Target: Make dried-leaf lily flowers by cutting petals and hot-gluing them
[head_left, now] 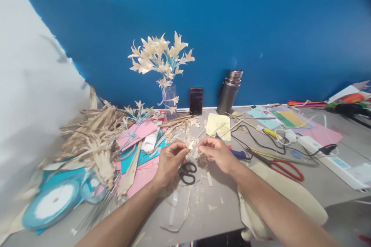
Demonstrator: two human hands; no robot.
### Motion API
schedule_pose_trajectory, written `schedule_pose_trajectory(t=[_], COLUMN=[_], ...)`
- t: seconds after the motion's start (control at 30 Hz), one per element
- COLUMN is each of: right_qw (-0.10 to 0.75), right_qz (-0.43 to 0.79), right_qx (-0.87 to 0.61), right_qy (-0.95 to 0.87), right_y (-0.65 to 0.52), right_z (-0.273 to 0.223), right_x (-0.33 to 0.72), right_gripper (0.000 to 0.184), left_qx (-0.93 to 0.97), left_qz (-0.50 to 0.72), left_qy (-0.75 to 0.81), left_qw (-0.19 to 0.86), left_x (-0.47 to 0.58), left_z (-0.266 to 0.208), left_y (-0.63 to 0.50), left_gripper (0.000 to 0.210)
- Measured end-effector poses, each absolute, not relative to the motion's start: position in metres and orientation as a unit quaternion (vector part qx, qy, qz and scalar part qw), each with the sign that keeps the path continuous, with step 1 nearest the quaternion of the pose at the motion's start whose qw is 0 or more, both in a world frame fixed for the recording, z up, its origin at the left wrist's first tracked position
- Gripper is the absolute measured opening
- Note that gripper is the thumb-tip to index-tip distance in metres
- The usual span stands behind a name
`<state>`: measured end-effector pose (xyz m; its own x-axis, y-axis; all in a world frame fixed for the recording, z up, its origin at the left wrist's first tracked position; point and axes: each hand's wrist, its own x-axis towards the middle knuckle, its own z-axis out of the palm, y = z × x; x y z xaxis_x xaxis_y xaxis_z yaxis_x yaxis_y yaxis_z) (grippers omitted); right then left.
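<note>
Over the middle of the table, my left hand pinches a small cream piece of dried husk between thumb and fingertips. My right hand is closed in a pinch at the right edge of the same piece, which is small and partly covered by fingers. Below, beside my left hand, lie black-handled scissors. Pale husk scraps are scattered under and around both hands. Behind them, a bunch of cream husk flowers on blue stems stands in a clear vase.
Dried husks pile up at left, near a blue ribbon roll and pink paper. A phone and a flask stand by the blue wall. Red-handled scissors, a black cable and a power strip lie right.
</note>
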<state>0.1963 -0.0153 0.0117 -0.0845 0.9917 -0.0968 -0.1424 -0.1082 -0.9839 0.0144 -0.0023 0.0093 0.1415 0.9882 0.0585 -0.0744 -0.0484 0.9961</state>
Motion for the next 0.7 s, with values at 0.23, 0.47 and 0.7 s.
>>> schedule_pose_trajectory(t=[0.23, 0.47, 0.7], right_qw=[0.571, 0.309, 0.137], right_qz=[0.416, 0.212, 0.101], right_qx=[-0.536, -0.628, -0.638], right_qy=[-0.463, -0.682, -0.751], right_y=[0.011, 0.080, 0.132], right_z=[0.031, 0.044, 0.017], right_x=[0.243, 0.254, 0.233], right_gripper=[0.035, 0.020, 0.025], left_qx=[0.437, 0.431, 0.419], left_qz=[0.530, 0.536, 0.535], left_qy=[0.462, 0.481, 0.482], left_qw=[0.562, 0.544, 0.554], left_x=[0.009, 0.004, 0.002], left_z=[0.006, 0.004, 0.002], left_y=[0.011, 0.020, 0.023], left_gripper=[0.023, 0.021, 0.022])
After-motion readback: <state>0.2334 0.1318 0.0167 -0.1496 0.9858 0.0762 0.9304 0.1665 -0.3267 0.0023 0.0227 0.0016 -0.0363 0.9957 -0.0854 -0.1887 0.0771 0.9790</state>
